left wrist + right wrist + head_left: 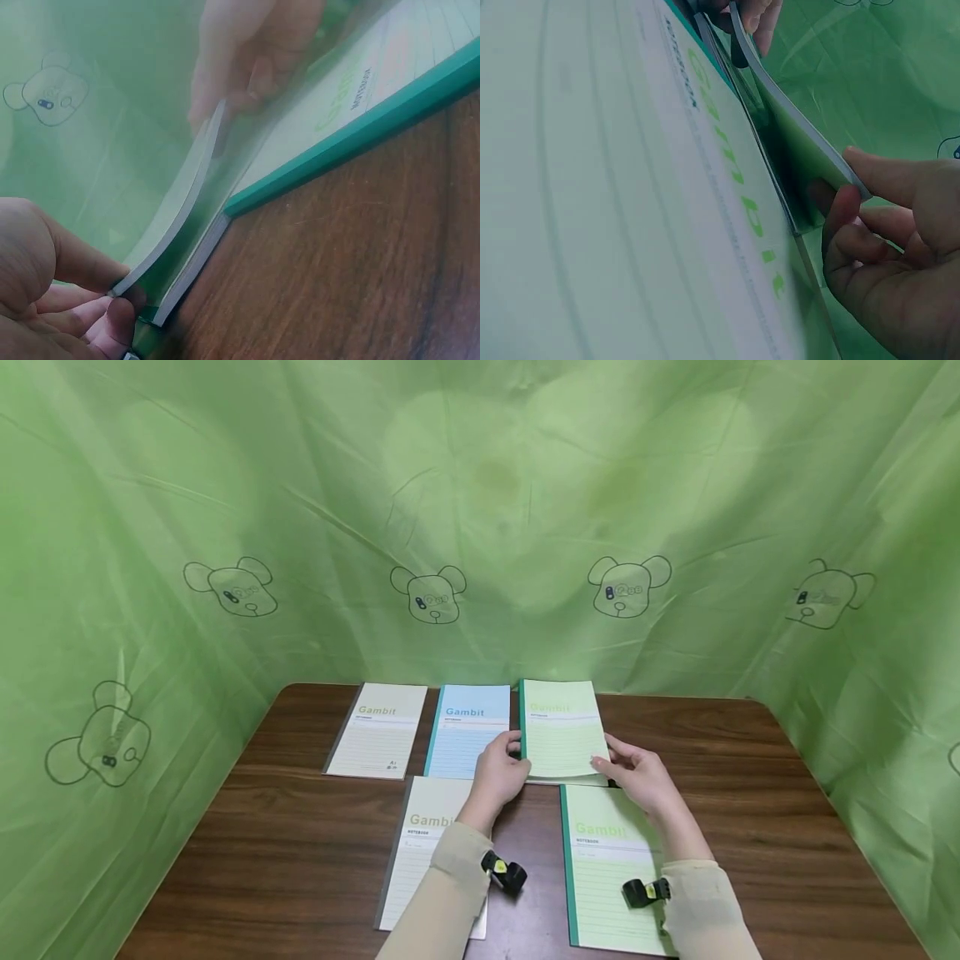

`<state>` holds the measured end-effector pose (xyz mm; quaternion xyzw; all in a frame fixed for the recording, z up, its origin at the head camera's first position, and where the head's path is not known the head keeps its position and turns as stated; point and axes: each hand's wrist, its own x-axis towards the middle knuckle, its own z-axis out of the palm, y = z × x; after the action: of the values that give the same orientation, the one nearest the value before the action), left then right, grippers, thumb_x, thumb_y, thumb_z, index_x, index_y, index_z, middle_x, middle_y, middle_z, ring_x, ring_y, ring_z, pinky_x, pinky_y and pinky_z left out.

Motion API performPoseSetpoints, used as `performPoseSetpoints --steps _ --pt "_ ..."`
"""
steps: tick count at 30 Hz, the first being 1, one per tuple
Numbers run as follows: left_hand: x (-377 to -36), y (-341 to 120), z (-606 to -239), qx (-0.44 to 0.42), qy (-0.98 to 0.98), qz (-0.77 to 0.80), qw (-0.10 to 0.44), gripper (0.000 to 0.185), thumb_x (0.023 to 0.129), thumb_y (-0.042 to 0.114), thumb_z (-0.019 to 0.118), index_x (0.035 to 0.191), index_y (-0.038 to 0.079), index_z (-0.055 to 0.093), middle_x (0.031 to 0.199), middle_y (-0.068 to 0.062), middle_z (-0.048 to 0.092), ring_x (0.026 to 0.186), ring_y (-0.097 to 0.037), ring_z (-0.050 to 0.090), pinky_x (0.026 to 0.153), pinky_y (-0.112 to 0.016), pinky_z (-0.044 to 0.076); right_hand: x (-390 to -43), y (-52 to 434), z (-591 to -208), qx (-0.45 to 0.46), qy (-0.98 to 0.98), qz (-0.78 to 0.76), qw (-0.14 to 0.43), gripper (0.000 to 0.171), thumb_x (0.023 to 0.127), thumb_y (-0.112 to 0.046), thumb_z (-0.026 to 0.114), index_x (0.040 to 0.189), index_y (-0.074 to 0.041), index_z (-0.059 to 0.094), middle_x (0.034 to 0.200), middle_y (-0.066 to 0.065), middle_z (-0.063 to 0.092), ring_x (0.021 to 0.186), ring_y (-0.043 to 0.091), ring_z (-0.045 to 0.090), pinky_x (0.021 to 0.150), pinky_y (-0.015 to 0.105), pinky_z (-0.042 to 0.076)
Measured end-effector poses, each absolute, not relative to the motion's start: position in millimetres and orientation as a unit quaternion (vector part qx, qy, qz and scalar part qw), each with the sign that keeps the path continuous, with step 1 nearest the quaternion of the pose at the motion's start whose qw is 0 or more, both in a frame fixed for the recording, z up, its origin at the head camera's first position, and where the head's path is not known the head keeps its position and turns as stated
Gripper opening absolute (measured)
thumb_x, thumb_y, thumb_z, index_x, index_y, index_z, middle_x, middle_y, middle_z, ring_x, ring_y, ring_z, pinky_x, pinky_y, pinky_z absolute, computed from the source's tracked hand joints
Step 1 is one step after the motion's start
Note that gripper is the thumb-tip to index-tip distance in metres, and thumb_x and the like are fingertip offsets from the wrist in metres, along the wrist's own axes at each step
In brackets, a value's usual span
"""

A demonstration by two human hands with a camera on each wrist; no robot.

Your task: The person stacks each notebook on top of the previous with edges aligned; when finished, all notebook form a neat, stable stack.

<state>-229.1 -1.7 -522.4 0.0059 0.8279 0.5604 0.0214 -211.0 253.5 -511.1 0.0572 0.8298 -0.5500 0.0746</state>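
Both hands hold a light green notebook (562, 739) with a dark green spine at the back right of the table. My left hand (501, 772) pinches its lower left corner at the spine. On the opposite corner, the right hand (641, 777) has its thumb on top and fingers beneath. The notebook bows between the hands in the left wrist view, raised over another notebook (196, 259) whose page edges show below it. Nearer the person lies one more green notebook (611, 868), partly under the right forearm. It fills much of the right wrist view.
A blue notebook (471, 735) lies left of the held one, and a cream notebook (378, 735) is farther left. Another cream notebook (408, 877) sits in front, partly covered by the left sleeve. Behind the brown wooden table (255, 827) hangs a green curtain (525, 485) with bear-head drawings.
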Motion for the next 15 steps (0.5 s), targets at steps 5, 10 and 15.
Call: performPoseSetpoints --steps 5,10,15 --pt "-230.0 -0.1 -524.6 0.002 0.849 0.528 0.009 0.047 0.098 0.004 0.068 0.145 0.002 0.067 0.126 -0.013 0.074 0.100 -0.021 0.073 0.087 -0.042 0.062 -211.3 254.5 -513.2 0.057 0.823 -0.560 0.079 0.069 0.104 -0.029 0.079 0.163 -0.009 0.051 0.133 0.014 0.068 0.094 0.013 0.063 0.076 0.027 0.053" --pt "-229.3 1.7 -520.9 0.001 0.864 0.503 -0.008 0.043 0.095 0.001 0.069 0.137 -0.002 0.071 0.118 -0.014 0.075 0.093 -0.021 0.074 0.083 -0.039 0.063 -210.3 254.8 -511.0 0.066 0.827 -0.554 0.075 0.063 0.102 -0.026 0.081 0.156 -0.002 0.059 0.133 0.015 0.067 0.091 0.014 0.066 0.075 0.027 0.053" --pt "-227.6 4.5 -517.1 0.011 0.876 0.481 -0.018 0.042 0.093 -0.002 0.069 0.135 -0.005 0.071 0.115 -0.015 0.076 0.087 -0.018 0.074 0.078 -0.035 0.063 -208.1 257.5 -509.0 0.071 0.846 -0.522 0.076 0.053 0.103 -0.021 0.079 0.149 0.001 0.064 0.124 0.013 0.069 0.092 0.019 0.064 0.073 0.027 0.052"
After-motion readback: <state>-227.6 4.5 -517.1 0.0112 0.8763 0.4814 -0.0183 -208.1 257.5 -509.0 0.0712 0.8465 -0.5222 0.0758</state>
